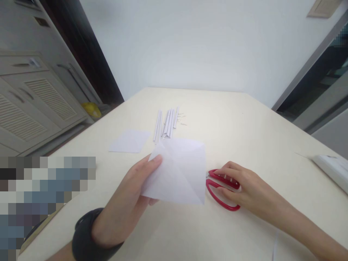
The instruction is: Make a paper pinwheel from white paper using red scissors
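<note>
A white square of paper (179, 174) with a diagonal crease is pinched by its left side between the thumb and fingers of my left hand (141, 181), held above the table. My right hand (236, 185) is on the red handles of a pair of scissors (223, 206), its thumb at the lower loop and its fingers at the upper one. The scissor blades are mostly hidden behind the paper, so how far apart they are does not show.
Several rolled paper tubes (169, 123) lie past the held paper, with small paper scraps (182, 124) beside them. A flat white paper (130, 140) rests to their left. A white object (331, 168) is at the right edge of the cream table (217, 127).
</note>
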A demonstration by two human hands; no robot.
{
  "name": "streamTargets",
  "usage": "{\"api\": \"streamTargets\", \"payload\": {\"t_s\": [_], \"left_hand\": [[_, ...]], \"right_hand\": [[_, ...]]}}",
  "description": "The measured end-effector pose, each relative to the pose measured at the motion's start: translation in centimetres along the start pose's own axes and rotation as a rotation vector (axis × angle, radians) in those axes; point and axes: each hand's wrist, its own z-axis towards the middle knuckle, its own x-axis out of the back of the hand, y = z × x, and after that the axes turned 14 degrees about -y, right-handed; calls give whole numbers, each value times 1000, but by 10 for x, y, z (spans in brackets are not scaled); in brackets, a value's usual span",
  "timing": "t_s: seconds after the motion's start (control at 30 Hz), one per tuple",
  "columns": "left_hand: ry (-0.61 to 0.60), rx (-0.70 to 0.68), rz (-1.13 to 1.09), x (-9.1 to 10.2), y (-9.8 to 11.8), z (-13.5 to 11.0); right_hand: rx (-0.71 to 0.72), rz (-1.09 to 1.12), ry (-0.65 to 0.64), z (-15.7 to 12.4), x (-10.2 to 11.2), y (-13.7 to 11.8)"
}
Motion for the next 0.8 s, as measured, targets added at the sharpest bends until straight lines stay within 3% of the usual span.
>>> {"api": "streamTargets", "payload": {"t_s": [0.1, 0.17, 0.27, 0.33, 0.5, 0.63, 0.8], "left_hand": [[-9, -9, 14, 0, 3, 5], [-8, -17, 23, 0, 5, 7], [-2, -34, 41, 1, 7, 8], [-2, -35, 29, 2, 8, 7], [-21, -55, -46, 4, 8, 6], [-5, -61, -75, 3, 9, 8], [-92, -109, -108, 7, 10, 10]], "right_hand": [[-19, 175, -79, -3, 20, 3], [-42, 542, -190, -5, 30, 6], [103, 961, -230, -6, 32, 10], [197, 1121, -246, -6, 24, 12], [300, 1132, -283, -4, 3, 2], [312, 1017, -202, -3, -6, -9], [337, 1024, -204, -6, -11, -7]]}}
